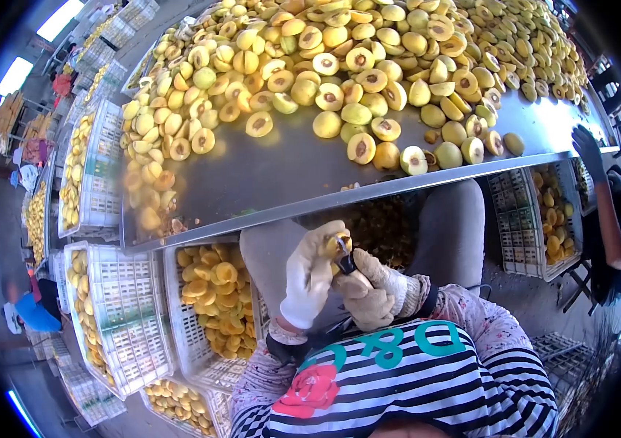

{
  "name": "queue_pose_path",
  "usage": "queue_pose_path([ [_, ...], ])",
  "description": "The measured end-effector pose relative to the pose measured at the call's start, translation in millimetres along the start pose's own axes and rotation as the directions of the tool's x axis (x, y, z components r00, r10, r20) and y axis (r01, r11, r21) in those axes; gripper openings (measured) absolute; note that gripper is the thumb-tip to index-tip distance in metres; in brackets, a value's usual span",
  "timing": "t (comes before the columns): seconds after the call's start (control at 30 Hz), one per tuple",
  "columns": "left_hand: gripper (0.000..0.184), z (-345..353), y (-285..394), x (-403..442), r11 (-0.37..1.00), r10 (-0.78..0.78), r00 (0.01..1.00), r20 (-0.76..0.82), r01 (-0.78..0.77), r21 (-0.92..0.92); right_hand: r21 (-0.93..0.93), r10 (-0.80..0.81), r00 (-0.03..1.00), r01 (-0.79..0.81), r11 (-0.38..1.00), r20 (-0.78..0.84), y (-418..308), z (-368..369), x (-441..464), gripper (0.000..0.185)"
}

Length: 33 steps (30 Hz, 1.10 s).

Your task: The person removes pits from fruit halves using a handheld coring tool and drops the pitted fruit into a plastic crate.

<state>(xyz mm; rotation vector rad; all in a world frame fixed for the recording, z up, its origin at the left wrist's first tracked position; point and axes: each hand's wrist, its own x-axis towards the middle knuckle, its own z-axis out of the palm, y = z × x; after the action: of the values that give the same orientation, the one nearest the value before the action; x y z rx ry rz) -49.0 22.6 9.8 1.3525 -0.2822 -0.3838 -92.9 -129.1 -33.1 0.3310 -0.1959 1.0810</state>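
Note:
My left hand, in a white glove, is closed round a yellow peach half, mostly hidden by the fingers. My right hand, in a worn beige glove, grips a pitting knife with a black collar and a short metal end. The metal end touches or enters the peach half; which of the two I cannot tell. Both hands are close together above my lap, just below the front edge of the metal table. On that table lies a big heap of halved peaches, many with pits showing.
A white crate and another crate of pitted halves stand at my left. At the right, under the table edge, is a crate of peach halves. A co-worker's dark-gloved hand rests by the table's right end.

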Motion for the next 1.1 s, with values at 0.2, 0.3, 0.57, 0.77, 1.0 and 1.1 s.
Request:
queue_pose_path([
  [0.2,0.036,3.8,4.9,10.5,0.861,0.192,0.974,0.118,-0.225,0.456,-0.105,0.011,1.0,-0.01,0.994,0.007,3.2,10.0,-13.3,0.058],
  [0.3,0.035,-6.6,-2.5,12.2,0.611,0.334,0.937,0.103,-0.298,0.734,-0.341,0.006,0.985,-0.066,0.938,-0.174,6.1,42.7,-18.3,0.053],
  [0.57,0.024,-146.8,45.9,-28.2,-0.019,0.243,0.953,-0.181,0.191,0.981,-0.539,-0.369,0.746,0.017,0.842,-0.554,-7.0,54.5,-23.4,0.045],
  [0.77,0.028,-126.9,88.4,87.2,0.755,0.121,0.954,-0.273,0.09,0.65,-0.752,-0.431,0.776,-0.082,0.654,-0.46,-20.6,38.7,-24.8,0.026],
  [1.0,0.041,-192.8,-40.3,257.8,0.29,0.284,0.947,-0.151,0.065,0.955,-0.701,-0.447,0.726,-0.067,0.71,-0.522,-38.2,65.3,-41.7,0.025],
  [1.1,0.042,-107.7,-6.2,253.1,0.482,0.076,0.983,-0.167,0.11,0.869,-0.774,-0.527,0.701,-0.056,0.63,-0.48,-46.0,62.8,-41.0,0.025],
])
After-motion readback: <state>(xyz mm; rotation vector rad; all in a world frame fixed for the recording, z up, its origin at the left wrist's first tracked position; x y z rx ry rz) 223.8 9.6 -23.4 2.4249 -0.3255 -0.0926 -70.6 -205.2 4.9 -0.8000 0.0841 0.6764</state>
